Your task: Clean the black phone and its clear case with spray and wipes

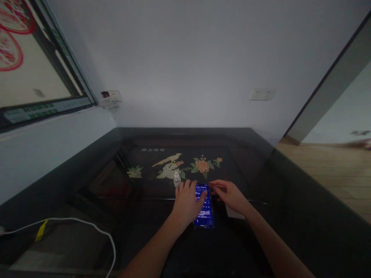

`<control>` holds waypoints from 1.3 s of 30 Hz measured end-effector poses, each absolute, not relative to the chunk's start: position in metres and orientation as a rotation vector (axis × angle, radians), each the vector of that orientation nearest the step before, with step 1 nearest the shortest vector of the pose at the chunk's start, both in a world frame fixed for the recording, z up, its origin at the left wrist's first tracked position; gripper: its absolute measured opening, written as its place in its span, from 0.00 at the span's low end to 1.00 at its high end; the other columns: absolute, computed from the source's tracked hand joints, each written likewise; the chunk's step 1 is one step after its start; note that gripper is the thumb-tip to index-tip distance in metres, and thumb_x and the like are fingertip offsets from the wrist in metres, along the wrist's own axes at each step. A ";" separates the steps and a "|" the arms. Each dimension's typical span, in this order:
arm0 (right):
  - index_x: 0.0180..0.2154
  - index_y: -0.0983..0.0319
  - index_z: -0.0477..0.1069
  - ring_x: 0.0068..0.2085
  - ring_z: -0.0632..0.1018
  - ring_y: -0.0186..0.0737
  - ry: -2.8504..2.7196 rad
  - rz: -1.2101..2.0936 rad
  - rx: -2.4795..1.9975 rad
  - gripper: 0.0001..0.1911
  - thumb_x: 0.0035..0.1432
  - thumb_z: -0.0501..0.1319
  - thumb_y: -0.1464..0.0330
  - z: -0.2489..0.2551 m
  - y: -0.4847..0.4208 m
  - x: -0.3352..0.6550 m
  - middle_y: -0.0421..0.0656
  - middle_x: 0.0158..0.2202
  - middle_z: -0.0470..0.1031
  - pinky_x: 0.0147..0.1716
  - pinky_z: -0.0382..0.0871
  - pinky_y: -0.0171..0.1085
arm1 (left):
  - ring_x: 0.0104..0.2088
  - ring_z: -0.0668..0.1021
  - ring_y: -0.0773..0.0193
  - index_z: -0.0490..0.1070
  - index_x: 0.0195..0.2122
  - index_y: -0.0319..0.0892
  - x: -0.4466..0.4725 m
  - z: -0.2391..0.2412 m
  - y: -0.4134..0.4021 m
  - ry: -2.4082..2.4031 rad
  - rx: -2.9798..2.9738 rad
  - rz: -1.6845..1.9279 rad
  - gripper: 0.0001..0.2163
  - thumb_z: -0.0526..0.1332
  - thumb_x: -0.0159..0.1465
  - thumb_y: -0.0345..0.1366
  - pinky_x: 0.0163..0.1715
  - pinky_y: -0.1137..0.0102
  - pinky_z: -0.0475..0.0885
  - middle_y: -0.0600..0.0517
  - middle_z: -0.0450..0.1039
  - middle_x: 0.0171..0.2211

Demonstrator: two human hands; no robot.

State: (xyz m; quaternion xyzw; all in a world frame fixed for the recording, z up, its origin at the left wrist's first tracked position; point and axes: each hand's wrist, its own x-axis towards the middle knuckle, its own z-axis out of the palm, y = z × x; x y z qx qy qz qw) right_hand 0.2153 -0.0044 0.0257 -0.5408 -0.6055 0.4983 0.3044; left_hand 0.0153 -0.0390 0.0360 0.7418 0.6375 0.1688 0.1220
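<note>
A phone (204,210) with a lit blue screen lies on the dark glossy table, its top end pointing away from me. My left hand (188,200) grips its left side, thumb across the screen and fingers along the far left edge. At the phone's upper right corner, my right hand (227,194) has its fingers bent and pinched together; whatever they hold is too small to make out. Just beyond my left fingertips stands a small clear bottle (177,180) with a white cap. A flat white item (234,212) lies partly hidden beneath my right wrist.
The dark table (139,216) bears a bird-and-flower picture (202,166). A white cable (87,221) with a yellow tag (41,231) curves across the left. Behind are a wall with sockets (262,94) and a window (43,77) at left.
</note>
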 end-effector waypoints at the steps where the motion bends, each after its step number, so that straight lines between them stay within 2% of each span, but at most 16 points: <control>1: 0.49 0.61 0.76 0.43 0.84 0.41 -1.611 1.315 -1.435 0.14 0.65 0.56 0.73 0.026 -0.005 0.215 0.47 0.50 0.81 0.33 0.80 0.33 | 0.57 0.70 0.48 0.66 0.63 0.43 0.015 0.036 -0.039 1.863 2.164 0.489 0.28 0.47 0.71 0.54 0.56 0.56 0.64 0.43 0.69 0.58; 12: 0.51 0.60 0.75 0.43 0.84 0.42 -1.681 1.293 -1.423 0.14 0.65 0.58 0.71 0.030 -0.006 0.214 0.47 0.52 0.79 0.34 0.80 0.37 | 0.58 0.69 0.48 0.65 0.64 0.43 0.018 0.040 -0.040 1.896 2.089 0.425 0.27 0.50 0.70 0.53 0.57 0.57 0.63 0.41 0.67 0.58; 18: 0.49 0.60 0.75 0.43 0.84 0.42 -1.687 1.310 -1.415 0.12 0.66 0.58 0.70 0.029 -0.006 0.214 0.47 0.48 0.81 0.33 0.80 0.36 | 0.58 0.70 0.48 0.66 0.64 0.43 0.017 0.036 -0.039 1.889 2.103 0.461 0.27 0.52 0.70 0.52 0.58 0.58 0.64 0.42 0.68 0.57; 22: 0.49 0.60 0.75 0.42 0.84 0.42 -1.703 1.299 -1.395 0.12 0.66 0.58 0.68 0.027 -0.005 0.215 0.47 0.49 0.80 0.33 0.80 0.36 | 0.56 0.71 0.50 0.67 0.62 0.41 0.015 0.039 -0.037 1.841 2.091 0.518 0.25 0.53 0.70 0.51 0.57 0.61 0.65 0.42 0.69 0.54; 27: 0.49 0.61 0.75 0.41 0.84 0.42 -1.701 1.246 -1.410 0.13 0.66 0.57 0.67 0.029 -0.005 0.217 0.48 0.50 0.80 0.27 0.78 0.33 | 0.52 0.75 0.56 0.71 0.53 0.42 0.010 0.039 -0.034 1.819 2.034 0.638 0.16 0.53 0.72 0.45 0.54 0.66 0.68 0.44 0.69 0.51; 30: 0.49 0.60 0.75 0.39 0.85 0.41 -1.690 1.167 -1.443 0.13 0.65 0.57 0.66 0.029 -0.002 0.219 0.47 0.47 0.81 0.23 0.76 0.31 | 0.46 0.77 0.59 0.71 0.49 0.42 0.010 0.037 -0.032 1.810 2.031 0.652 0.12 0.52 0.72 0.41 0.48 0.67 0.71 0.45 0.70 0.49; 39: 0.47 0.59 0.75 0.36 0.85 0.41 -1.588 1.062 -1.449 0.13 0.64 0.59 0.62 0.025 0.005 0.228 0.46 0.47 0.81 0.25 0.76 0.32 | 0.42 0.80 0.57 0.68 0.50 0.43 0.013 0.047 -0.037 1.950 2.035 0.449 0.12 0.51 0.72 0.42 0.42 0.65 0.72 0.45 0.74 0.46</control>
